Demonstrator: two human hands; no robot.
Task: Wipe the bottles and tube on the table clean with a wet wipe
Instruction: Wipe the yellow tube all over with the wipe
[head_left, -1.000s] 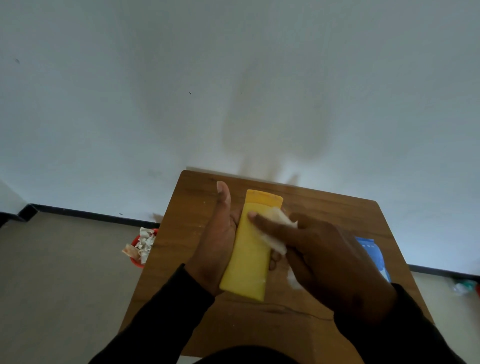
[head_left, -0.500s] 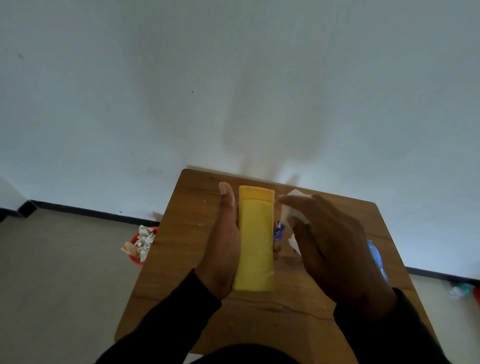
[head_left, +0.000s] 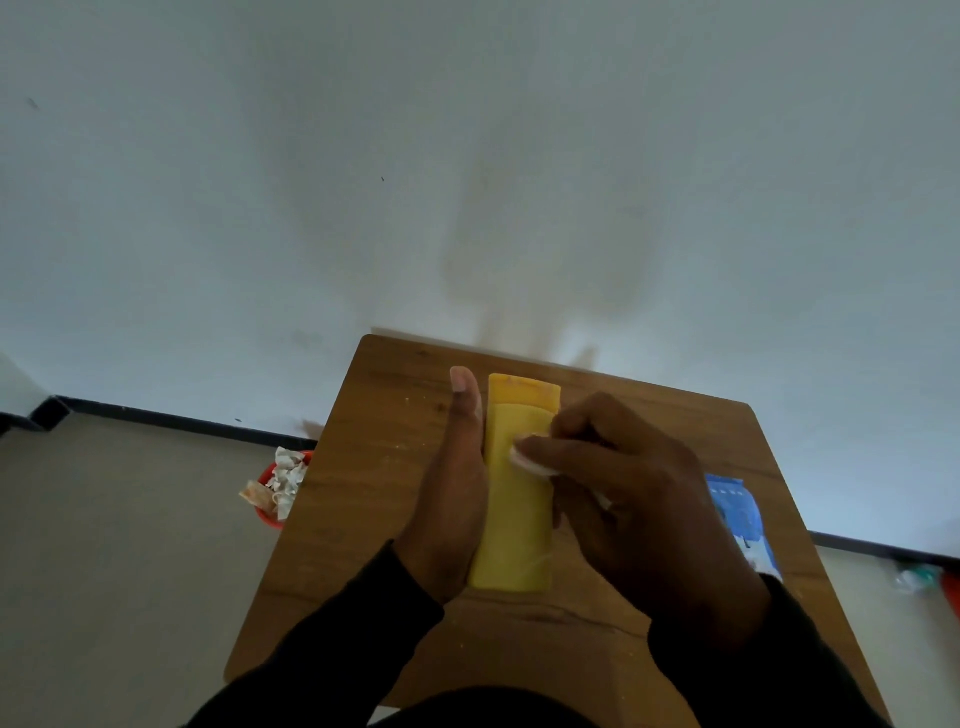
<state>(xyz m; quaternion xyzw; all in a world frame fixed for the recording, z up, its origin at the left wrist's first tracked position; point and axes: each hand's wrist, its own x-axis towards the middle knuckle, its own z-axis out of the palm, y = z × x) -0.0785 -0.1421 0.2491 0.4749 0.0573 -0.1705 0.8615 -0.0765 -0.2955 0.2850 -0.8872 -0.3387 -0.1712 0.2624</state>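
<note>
A yellow bottle (head_left: 514, 509) is held lengthwise over the wooden table (head_left: 374, 467), its cap end pointing away from me. My left hand (head_left: 449, 499) grips it along its left side, thumb stretched up beside the cap. My right hand (head_left: 618, 493) pinches a bunched white wet wipe (head_left: 530, 460) and presses it against the bottle's upper face. The bottle's right edge and whatever lies under my right hand are hidden.
A blue wet-wipe pack (head_left: 740, 519) lies near the table's right edge. A red bin (head_left: 275, 486) stuffed with used wipes stands on the floor left of the table. A white wall rises right behind the table.
My right hand came off the bottle and swung to the right with the wipe, then returned onto the bottle's upper face. The bottle turned from tilted to straight.
</note>
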